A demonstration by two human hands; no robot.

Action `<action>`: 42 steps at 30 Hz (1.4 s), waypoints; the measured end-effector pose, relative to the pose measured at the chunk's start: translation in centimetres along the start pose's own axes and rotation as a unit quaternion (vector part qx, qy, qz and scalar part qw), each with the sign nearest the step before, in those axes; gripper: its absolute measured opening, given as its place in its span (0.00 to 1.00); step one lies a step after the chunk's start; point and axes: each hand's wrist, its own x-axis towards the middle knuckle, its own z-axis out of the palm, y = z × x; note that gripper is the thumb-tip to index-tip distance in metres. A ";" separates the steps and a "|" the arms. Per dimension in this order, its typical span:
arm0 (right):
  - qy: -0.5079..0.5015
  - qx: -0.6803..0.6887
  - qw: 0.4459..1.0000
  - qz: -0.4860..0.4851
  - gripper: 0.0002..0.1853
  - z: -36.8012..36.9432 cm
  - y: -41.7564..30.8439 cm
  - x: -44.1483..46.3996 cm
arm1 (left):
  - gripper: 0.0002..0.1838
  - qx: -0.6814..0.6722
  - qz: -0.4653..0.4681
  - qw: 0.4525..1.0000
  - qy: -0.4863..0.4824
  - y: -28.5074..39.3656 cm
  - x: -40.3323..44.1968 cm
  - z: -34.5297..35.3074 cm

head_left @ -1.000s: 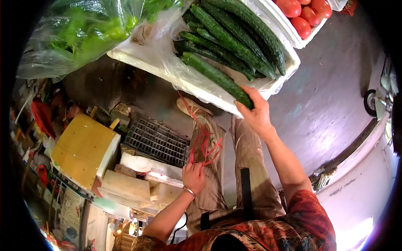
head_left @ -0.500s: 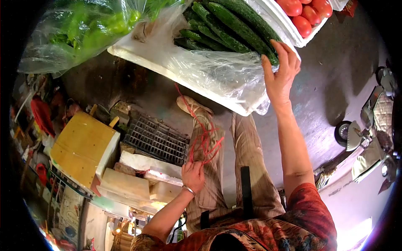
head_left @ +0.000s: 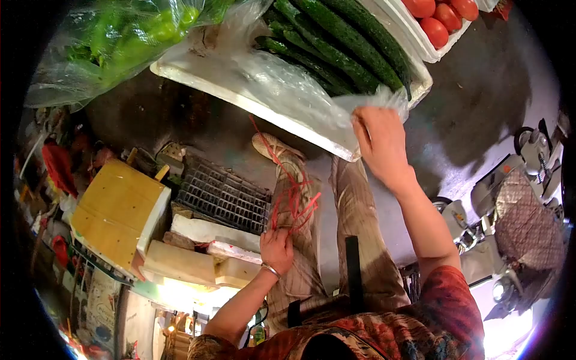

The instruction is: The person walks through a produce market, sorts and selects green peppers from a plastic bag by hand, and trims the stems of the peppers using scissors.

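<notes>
My right hand (head_left: pixel 381 141) is closed on the edge of a clear plastic bag (head_left: pixel 300 90) at the near right corner of a white foam box (head_left: pixel 228 99). Dark green cucumbers (head_left: pixel 339 51) lie in the box, just beyond my fingers, partly covered by the plastic. Near my left knee, my left hand (head_left: pixel 276 251) is closed on a tangle of red string (head_left: pixel 293 201), which hangs over my trouser leg.
Red tomatoes (head_left: pixel 441 24) fill a white box at the top right. A clear bag of green vegetables (head_left: pixel 120 48) is at the upper left. A yellow board (head_left: pixel 117 210) and black crate (head_left: pixel 222 195) stand left. A scooter (head_left: pixel 510 222) is at right.
My right hand let go of one cucumber, reached to the box's far right corner, then came back nearer with the plastic. The scooter came further into view. My left hand stayed in place.
</notes>
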 end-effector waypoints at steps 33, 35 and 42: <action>-0.201 0.014 0.977 -0.073 0.20 10.4 -7.2 -4.2 | 0.10 0.037 0.024 0.999 0.023 -0.1 0.2 -1.2; -0.239 -0.021 0.964 -0.116 0.18 9.4 -9.4 -1.5 | 0.11 0.023 0.024 0.999 0.037 -0.4 0.0 -0.8; -0.118 0.106 0.949 -0.273 0.21 9.2 -16.7 4.2 | 0.08 -0.004 0.017 0.999 0.034 -1.4 -0.5 -0.6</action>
